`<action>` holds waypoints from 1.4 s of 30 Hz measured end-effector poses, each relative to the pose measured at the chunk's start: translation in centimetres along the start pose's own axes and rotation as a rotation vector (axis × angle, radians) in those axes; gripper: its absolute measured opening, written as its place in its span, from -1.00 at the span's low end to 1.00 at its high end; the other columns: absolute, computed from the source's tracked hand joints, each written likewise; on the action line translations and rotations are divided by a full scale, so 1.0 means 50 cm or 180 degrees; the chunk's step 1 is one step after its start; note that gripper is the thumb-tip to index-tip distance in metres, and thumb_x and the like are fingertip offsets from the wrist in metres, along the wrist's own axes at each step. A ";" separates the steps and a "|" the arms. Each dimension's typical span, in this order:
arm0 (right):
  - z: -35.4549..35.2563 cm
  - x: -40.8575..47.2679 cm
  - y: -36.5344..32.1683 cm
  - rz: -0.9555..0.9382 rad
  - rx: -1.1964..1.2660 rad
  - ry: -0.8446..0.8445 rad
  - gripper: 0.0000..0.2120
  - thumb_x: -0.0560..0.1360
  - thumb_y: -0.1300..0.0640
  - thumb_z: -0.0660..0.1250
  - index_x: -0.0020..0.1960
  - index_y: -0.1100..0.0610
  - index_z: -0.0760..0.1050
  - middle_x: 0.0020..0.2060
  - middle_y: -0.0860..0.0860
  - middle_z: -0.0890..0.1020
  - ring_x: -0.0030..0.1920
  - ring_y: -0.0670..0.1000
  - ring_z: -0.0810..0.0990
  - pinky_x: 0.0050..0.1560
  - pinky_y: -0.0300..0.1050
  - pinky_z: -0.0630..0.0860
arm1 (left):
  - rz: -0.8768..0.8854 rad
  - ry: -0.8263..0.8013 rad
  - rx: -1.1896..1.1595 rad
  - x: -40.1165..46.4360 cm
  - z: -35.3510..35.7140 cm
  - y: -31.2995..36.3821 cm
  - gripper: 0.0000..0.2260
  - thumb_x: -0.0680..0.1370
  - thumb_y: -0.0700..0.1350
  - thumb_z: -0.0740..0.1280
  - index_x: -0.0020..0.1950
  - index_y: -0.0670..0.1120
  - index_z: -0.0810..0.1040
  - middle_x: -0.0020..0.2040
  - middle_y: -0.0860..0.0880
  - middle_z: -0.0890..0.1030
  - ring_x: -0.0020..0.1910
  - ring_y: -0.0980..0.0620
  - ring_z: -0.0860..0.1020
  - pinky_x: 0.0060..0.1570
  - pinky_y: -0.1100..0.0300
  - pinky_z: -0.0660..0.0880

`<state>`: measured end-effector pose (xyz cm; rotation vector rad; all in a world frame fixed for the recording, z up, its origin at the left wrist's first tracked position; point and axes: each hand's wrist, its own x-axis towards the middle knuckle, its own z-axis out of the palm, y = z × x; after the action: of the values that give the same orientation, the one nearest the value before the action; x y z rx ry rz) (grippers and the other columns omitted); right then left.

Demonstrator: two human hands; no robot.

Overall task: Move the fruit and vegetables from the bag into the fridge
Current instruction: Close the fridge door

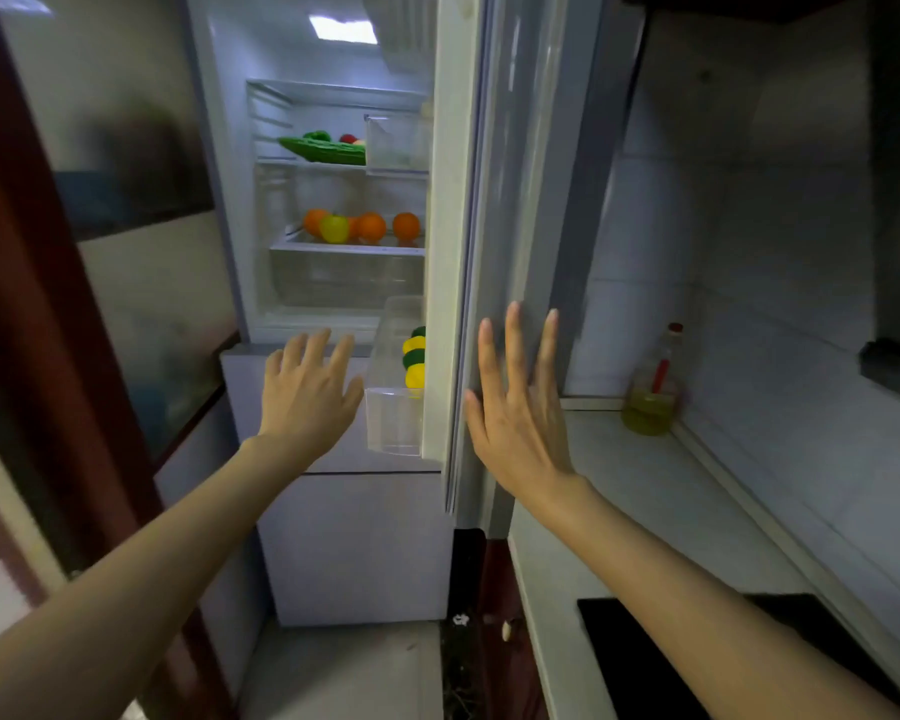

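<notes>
Kitchen walls of pale tile close in on the right above a white worktop, where an oil bottle stands in the corner and a black hob lies nearer. Against the left wall stands the fridge, its door swung open edge-on toward the camera.

No bag is in view, and both hands carry nothing, so the loading looks finished or nearly so; closing the door seems the likely step left.

Inside, the upper shelf holds a long green vegetable, one green pepper and something red behind it. The shelf below carries what look like four oranges and one yellow-green apple. The lower door bin holds a stack of four small fruits, alternating green and yellow.

The left hand hovers with fingers spread before the fridge opening, touching nothing. The right hand lies flat, fingers straight, against the door's outer face.
</notes>
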<state>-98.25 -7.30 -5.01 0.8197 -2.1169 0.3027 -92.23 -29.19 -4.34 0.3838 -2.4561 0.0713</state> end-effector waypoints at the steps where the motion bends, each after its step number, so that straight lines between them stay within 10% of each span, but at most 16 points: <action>1: 0.009 0.004 -0.014 -0.0107 0.0045 0.0057 -0.36 0.58 0.01 0.13 0.53 0.22 -0.05 0.51 0.20 -0.10 0.47 0.37 -0.15 0.39 0.17 0.10 | -0.0061 -0.0014 0.0062 -0.007 -0.002 -0.019 -0.56 0.55 0.00 0.25 0.39 -0.13 0.35 0.37 -0.22 0.39 0.34 -0.26 0.33 0.24 -0.19 0.30; 7: 0.064 0.042 -0.096 -0.0692 0.0585 0.0291 -0.41 0.59 0.17 0.15 0.53 0.20 -0.04 0.50 0.12 -0.31 0.51 0.25 -0.13 0.48 0.20 0.08 | -0.0464 -0.0054 0.0248 -0.044 -0.016 -0.132 -0.54 0.52 -0.02 0.29 0.38 -0.15 0.37 0.33 -0.25 0.43 0.31 -0.28 0.36 0.20 -0.22 0.33; 19: 0.199 0.179 -0.343 -0.1051 0.0794 0.0296 -0.39 0.56 0.15 0.20 0.53 0.19 0.02 0.51 0.20 -0.03 0.51 0.22 -0.04 0.46 0.18 0.12 | -0.0632 0.0193 0.0599 -0.034 -0.040 -0.338 -0.54 0.49 -0.01 0.33 0.35 -0.13 0.40 0.26 -0.21 0.48 0.23 -0.25 0.43 0.11 -0.15 0.41; 42: 0.563 0.529 -0.610 -0.0726 0.0393 -0.0266 -0.19 0.53 -0.07 0.22 0.52 0.19 -0.21 0.52 0.20 -0.10 0.52 0.20 -0.09 0.47 0.22 0.03 | -0.0065 0.0451 0.0582 0.155 0.099 -0.637 -0.55 0.48 -0.04 0.36 0.34 -0.14 0.41 0.30 -0.25 0.46 0.27 -0.30 0.43 0.16 -0.17 0.44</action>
<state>-107.65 -55.60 -4.30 1.1535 -2.0722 0.2837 -91.74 -62.33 -4.93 0.4667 -2.3120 0.3060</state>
